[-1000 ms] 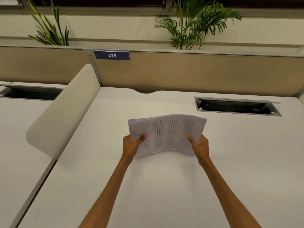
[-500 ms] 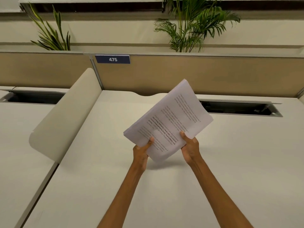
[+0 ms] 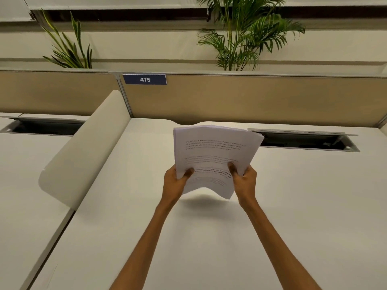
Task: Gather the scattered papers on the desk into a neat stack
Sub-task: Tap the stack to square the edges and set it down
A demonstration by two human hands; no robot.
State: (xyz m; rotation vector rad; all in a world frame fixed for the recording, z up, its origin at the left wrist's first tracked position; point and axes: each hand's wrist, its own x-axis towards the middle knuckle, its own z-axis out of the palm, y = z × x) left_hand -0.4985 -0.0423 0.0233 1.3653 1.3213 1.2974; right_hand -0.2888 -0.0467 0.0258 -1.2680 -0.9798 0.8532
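Both hands grip the stack of papers above the white tabletop: the left hand and right hand pinch its near corners, thumbs on top. Printed text is blurred, unreadable. A blue plate on the partition reads "475".

Desk lies bare around; divider walls left, partition blocks behind.

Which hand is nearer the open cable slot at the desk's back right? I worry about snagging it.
Right. The right hand grips the papers below the slot; the left hand is farther left.
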